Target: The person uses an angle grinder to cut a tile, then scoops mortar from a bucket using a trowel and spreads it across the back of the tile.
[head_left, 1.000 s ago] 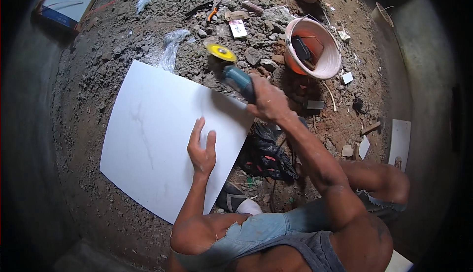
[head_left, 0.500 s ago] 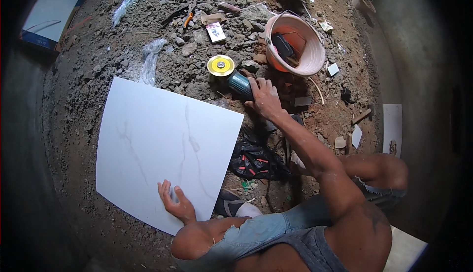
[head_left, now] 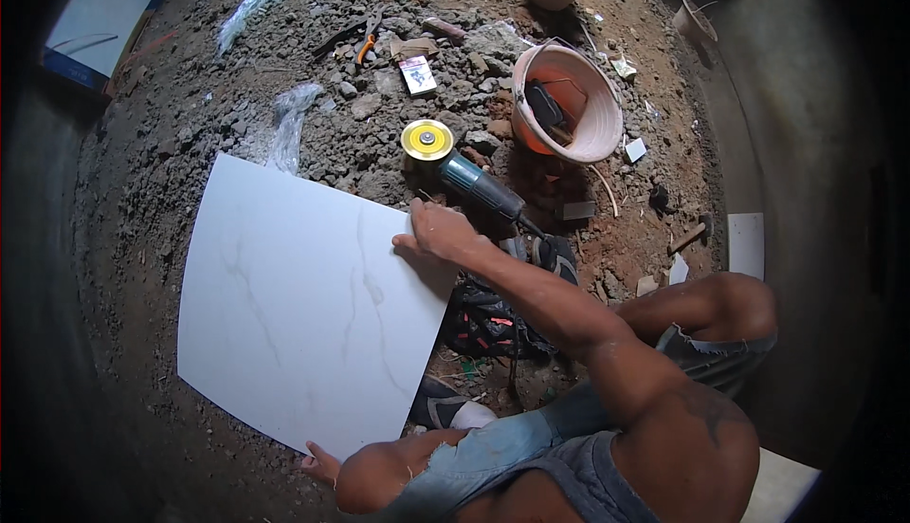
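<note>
A large white tile [head_left: 284, 295] with faint grey veins lies in front of me, one side by my left leg. At its far right corner is my right hand [head_left: 441, 231], closed on the edge with the thumb over the top face. My left hand [head_left: 322, 464] grips the near edge, partly hidden behind my knee; a fingertip shows at the rim. Just beyond the right hand, an angle grinder [head_left: 482, 187] with a yellow disc [head_left: 427, 139] rests on the rubble, untouched.
A pinkish bucket [head_left: 597, 110] holding dark items stands beyond the grinder. Pliers [head_left: 370, 37], a small white box [head_left: 417, 76] and clear plastic wrap [head_left: 292, 125] lie on the rubble. A black bag [head_left: 483, 319] sits near my feet; a hammer [head_left: 692, 235] is at the right.
My right hand has let go of the grinder and moved left onto the tile's corner. My left hand has slid from the tile's face to its near edge. The tile has shifted slightly left.
</note>
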Demonstrator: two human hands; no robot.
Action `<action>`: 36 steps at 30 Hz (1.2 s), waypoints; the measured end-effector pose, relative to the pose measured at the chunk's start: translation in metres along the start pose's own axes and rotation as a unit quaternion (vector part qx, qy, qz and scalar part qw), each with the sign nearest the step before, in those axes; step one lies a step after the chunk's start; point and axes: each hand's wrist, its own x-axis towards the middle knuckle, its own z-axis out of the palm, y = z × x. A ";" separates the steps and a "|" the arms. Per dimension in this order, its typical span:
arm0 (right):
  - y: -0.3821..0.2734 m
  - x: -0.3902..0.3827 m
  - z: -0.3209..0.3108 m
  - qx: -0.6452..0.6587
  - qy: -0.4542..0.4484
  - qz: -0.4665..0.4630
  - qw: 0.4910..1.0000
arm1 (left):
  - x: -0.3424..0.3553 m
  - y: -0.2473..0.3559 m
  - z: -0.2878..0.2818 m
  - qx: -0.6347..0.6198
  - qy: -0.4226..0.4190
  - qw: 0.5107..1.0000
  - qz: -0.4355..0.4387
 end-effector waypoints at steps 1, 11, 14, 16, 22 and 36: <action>-0.002 0.005 0.003 0.022 -0.018 0.035 0.999 | 0.000 0.001 -0.004 -0.062 -0.050 0.996 -0.035; -0.019 0.015 0.007 0.092 0.006 0.073 0.993 | -0.028 0.052 -0.013 -0.221 -0.205 0.944 -0.132; -0.036 0.000 0.008 -0.058 0.132 -0.016 0.989 | -0.023 0.063 -0.023 -0.236 -0.263 0.929 -0.107; -0.056 -0.016 0.005 -0.074 0.141 -0.075 0.984 | -0.026 0.076 -0.037 -0.210 -0.252 0.938 -0.114; -0.214 -0.050 -0.016 0.075 -0.136 -0.179 0.972 | -0.053 0.155 -0.092 -0.191 -0.248 0.944 -0.103; -0.493 -0.149 -0.107 -0.193 -0.169 -0.175 0.951 | -0.235 0.351 -0.178 -0.002 -0.179 0.958 0.226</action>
